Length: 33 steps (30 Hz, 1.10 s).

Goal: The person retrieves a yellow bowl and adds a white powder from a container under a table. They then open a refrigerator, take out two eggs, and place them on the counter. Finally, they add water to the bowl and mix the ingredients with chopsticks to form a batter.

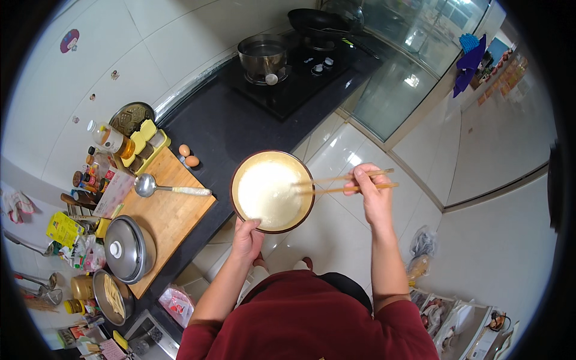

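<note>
A round bowl point(235, 207) with a brown rim holds a pale, creamy liquid point(270, 191). My left hand point(247, 239) grips its near edge, thumb over the rim and the other fingers hidden beneath. In my right hand point(373, 195) is a pair of wooden chopsticks point(342, 183), held slightly apart. Their tips reach into the liquid from the right and look blurred. The bowl is held in front of my body, beside the counter edge.
Left of the bowl, a wooden cutting board point(174, 219) carries a ladle point(174, 190) and a lidded pot point(129, 249). Two brown eggs point(191, 161) lie on the dark counter point(207, 129). A saucepan point(263, 57) and a black wok point(315, 23) stand on the stove at the far end.
</note>
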{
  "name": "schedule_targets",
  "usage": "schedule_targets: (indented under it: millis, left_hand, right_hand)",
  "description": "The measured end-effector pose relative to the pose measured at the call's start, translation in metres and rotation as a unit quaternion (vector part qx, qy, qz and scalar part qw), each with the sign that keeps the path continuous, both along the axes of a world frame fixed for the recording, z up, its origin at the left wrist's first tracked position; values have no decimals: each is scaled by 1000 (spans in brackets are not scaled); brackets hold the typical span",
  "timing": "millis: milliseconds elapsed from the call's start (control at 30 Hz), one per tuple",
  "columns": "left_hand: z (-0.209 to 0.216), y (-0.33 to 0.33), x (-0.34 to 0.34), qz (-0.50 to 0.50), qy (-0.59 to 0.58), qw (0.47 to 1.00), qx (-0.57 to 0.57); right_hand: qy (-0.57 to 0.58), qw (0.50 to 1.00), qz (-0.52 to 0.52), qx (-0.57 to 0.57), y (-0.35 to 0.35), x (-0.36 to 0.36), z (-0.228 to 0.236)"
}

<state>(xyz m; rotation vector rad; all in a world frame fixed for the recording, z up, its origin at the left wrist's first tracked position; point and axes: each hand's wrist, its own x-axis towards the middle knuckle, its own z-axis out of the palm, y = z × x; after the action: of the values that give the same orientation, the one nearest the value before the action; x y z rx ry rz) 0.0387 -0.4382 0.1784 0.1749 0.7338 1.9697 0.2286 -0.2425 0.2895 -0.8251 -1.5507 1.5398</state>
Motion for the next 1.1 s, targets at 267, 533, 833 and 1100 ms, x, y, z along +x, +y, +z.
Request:
schedule_targets:
  millis: [267,533,833,1100]
  left_hand:
    - [4,1,-1,7,25,999,-45]
    - [-8,7,9,-65,-75,995,-27]
    - [1,22,27,-29,-17,999,-29]
    - [-2,38,49,17,-34,999,-23]
  right_hand:
    - [-2,991,105,-78,-10,-24,-13]
    - [43,996,54,-54,-11,-33,-29]
    - [46,999,6,-6,5,-10,-21]
    - [10,1000,13,-23,37,27,-16]
